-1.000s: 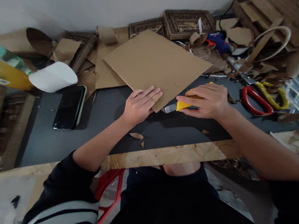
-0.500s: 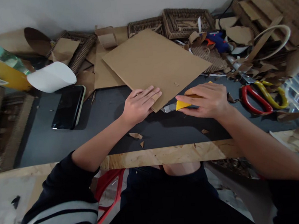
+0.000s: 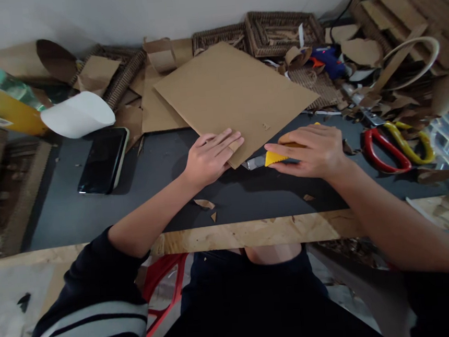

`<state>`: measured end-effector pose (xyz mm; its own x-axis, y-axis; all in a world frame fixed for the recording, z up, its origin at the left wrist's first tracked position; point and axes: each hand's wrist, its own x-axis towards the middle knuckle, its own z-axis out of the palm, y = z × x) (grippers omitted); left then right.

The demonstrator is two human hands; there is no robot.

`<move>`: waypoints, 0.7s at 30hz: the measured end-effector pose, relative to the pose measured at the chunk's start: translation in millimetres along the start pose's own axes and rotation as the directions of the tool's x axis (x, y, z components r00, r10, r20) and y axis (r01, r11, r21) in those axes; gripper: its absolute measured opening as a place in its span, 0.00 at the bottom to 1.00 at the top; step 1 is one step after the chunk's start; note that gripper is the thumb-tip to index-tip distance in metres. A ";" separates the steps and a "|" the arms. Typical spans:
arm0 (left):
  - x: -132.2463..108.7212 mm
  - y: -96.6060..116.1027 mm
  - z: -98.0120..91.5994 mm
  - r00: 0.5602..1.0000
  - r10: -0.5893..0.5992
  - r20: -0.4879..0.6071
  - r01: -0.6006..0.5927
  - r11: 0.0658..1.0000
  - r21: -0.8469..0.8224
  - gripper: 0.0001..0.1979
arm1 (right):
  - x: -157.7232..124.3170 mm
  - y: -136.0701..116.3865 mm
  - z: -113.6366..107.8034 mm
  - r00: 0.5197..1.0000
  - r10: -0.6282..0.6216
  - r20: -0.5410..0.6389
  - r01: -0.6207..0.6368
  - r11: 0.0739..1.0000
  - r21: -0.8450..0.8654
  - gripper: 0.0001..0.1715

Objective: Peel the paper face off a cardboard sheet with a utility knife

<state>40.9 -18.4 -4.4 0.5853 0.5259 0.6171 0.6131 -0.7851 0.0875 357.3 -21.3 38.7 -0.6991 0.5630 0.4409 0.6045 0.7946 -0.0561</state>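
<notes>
So basically nothing's moved over the last second: same hands, same sheet, same knife, all parked where they were. I'd call that a braced, steady hold rather than a stroke.

Where everything is: the cardboard sheet [image 3: 234, 94] sits diamond-wise in front of me, one corner aimed at six o'clock. My left hand [image 3: 212, 159] is on that corner, fingers stretched flat over the top; thumb's mostly hidden, so I can't tell if I'm pinching or just pressing. My right hand [image 3: 310, 151], just off the sheet at about five, is wrapped around a yellow cutter [image 3: 274, 158]. Its blade [image 3: 256, 163] points to nine o'clock, right by the corner. Can't tell if it's touching.

Edges: the sheet's lower-right side slants from that corner up toward three o'clock, passing close to my right knuckles. The raw wood front edge [image 3: 254, 234] runs along six, just under my wrists. Most of my wiggle room is the dark tabletop [image 3: 268, 198] between, with a couple of cardboard scraps [image 3: 204, 204] on it. Going wide, the phone [image 3: 104, 160] limits my left hand at nine, and the scissors [image 3: 387, 154] limit my right at three.
</notes>
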 end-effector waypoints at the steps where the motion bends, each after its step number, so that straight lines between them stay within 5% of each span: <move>1: 0.2 0.3 0.1 1.000 0.002 -0.006 -0.002 1.000 0.018 0.20 | 0.2 -0.3 0.0 1.000 -0.001 -0.004 0.001 1.000 0.003 0.18; 15: -0.3 -0.2 0.2 0.999 0.028 -0.038 -0.029 0.999 -0.029 0.20 | 0.7 0.6 -0.9 0.997 0.040 0.072 -0.041 0.999 0.014 0.22; 21: -0.4 0.0 -0.4 1.000 0.013 -0.005 -0.013 1.000 0.002 0.20 | -0.3 2.5 3.1 1.000 -0.010 -0.015 0.010 1.000 0.003 0.18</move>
<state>40.4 -18.8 -4.4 0.5908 0.5141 0.6218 0.6066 -0.7912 0.0778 357.8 -18.7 35.7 -0.6991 0.5514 0.4551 0.5961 0.8010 -0.0547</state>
